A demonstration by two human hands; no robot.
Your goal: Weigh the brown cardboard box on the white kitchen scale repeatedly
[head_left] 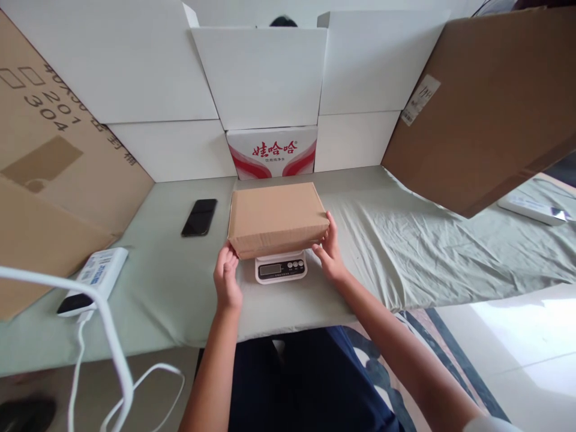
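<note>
While the cardboard box (276,218) rests on the small scale (281,266), long axis running left to right, the left hand (227,281) and right hand (330,252) flank its ends, fingers loosely spread, touching both near corners equally.

I see open surface (405,252) to the right; a phone (199,217) and power bank (96,277) crowd the left, white boxes (263,75) and leaning cardboard sheets (490,102) wall the back.

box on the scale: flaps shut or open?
Shut. The box shows a flat, unbroken brown top with no raised flaps as it sits on the scale, left hand and right hand at its sides.
</note>
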